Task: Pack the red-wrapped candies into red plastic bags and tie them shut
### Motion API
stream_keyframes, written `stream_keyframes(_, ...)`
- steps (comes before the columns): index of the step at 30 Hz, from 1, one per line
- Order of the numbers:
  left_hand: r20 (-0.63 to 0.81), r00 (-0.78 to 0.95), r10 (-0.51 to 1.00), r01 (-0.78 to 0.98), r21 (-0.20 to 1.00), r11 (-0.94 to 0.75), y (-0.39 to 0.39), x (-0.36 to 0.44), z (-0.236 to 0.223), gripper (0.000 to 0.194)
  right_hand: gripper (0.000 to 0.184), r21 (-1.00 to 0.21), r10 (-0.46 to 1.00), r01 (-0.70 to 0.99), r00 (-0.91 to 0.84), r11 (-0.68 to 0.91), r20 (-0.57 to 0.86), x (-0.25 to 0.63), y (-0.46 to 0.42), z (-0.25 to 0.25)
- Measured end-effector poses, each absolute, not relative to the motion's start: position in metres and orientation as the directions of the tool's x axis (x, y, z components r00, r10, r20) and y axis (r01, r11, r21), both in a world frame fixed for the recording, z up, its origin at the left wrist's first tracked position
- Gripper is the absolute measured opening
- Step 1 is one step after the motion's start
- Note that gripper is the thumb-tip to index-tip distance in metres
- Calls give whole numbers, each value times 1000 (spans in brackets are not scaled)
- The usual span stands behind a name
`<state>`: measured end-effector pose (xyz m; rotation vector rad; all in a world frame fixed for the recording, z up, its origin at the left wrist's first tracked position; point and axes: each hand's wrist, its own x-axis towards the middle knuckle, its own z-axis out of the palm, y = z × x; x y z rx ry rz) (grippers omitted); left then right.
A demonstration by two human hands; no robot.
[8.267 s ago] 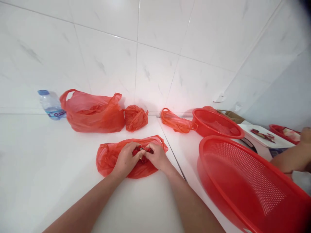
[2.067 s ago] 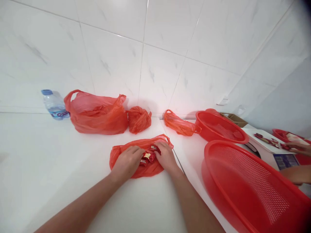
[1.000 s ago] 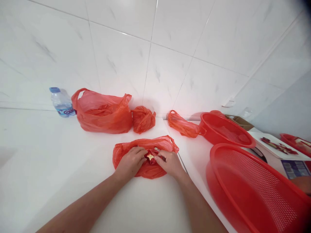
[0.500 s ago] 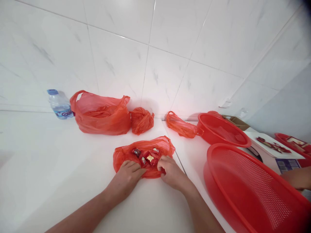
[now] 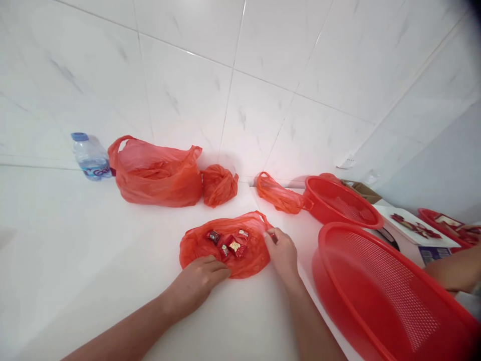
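A red plastic bag (image 5: 199,248) lies flat on the white counter, with several small wrapped candies (image 5: 230,242) on top of it. My left hand (image 5: 201,278) rests on the bag's near edge, fingers flat and slightly apart. My right hand (image 5: 282,250) is at the bag's right edge, fingers pinched on a small red candy (image 5: 273,236).
A water bottle (image 5: 90,157), a large red bag (image 5: 156,173), a knotted red bag (image 5: 220,184) and a flat red bag (image 5: 278,194) line the tiled wall. Two red colander baskets (image 5: 387,296) (image 5: 340,203) stand at right. Another person's arm (image 5: 453,268) reaches near a scale (image 5: 419,233).
Both hands drew back from the middle of the bag, baring the candies. My right hand then moved to the bag's right edge with one candy in its fingers.
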<state>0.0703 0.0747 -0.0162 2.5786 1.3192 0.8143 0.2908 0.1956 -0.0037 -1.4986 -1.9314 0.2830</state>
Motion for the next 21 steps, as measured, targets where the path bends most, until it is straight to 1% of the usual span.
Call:
stream_keyframes(2,389,478,787,726,330,-604,74,71,-17,34,29,-582,904,755,-31,301,427,292,198,-6)
stream_keyframes(4,383,482,788,738,307,-601,73,73,-16,32,44,-636,894,715,36,289,446,291,202,-10)
stream_keyframes(5,383,486,786,742,295,-602,72,74,-16,30,52,-674,899,685,63,277,433,291,204,-14)
stream_keyframes(8,427,495,757,750,229,-620,71,74,-12,24,67,-781,943,590,96,204,319,290,214,-26)
stream_keyframes(10,500,481,720,761,170,-626,73,72,-7,25,70,-814,968,560,82,153,239,292,222,-33)
stream_keyframes(12,561,424,711,787,159,-596,80,70,1,24,63,-810,979,570,40,140,198,294,228,-36)
stream_keyframes(14,549,343,762,818,226,-530,91,70,10,25,47,-777,983,608,-32,163,181,296,231,-36)
stream_keyframes(16,467,282,838,831,317,-456,105,75,18,24,30,-726,983,663,-96,183,160,297,232,-34)
stream_keyframes(17,415,268,869,832,356,-426,113,79,21,24,25,-704,982,684,-113,189,155,298,232,-33)
stream_keyframes(19,332,271,903,823,407,-397,128,90,23,26,20,-689,977,695,-113,208,181,299,232,-31)
stream_keyframes(21,284,300,911,812,425,-400,142,102,21,32,18,-714,967,657,-105,241,230,299,231,-31)
